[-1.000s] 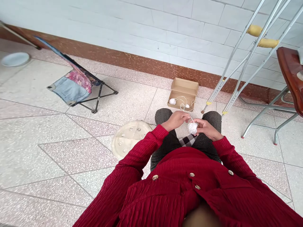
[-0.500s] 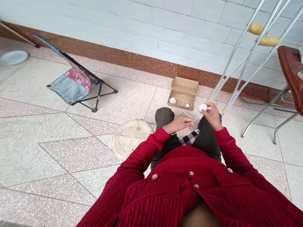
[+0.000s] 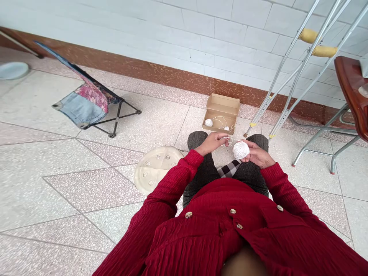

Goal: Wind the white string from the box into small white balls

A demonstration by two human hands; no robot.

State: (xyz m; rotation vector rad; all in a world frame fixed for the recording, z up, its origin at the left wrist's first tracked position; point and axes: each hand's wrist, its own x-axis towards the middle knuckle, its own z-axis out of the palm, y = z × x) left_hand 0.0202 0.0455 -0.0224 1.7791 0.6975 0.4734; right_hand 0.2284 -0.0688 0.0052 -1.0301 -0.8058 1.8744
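We seem to be winding, left hand (image 3: 213, 143) pinching the strand (image 3: 234, 139), right hand (image 3: 258, 155) grasping the white ball (image 3: 241, 150); the next turn wants light tension.

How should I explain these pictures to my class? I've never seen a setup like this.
There is no machine, only a bare left hand and right hand. Every picture comes from one camera worn on the head, looking forward and down, so red sleeves reach away from you. The right hand holds a white ball of yarn; the left pinches a strand. On the floor ahead, an open box holds two more white balls. A chair stands to the left, crutches to the right.
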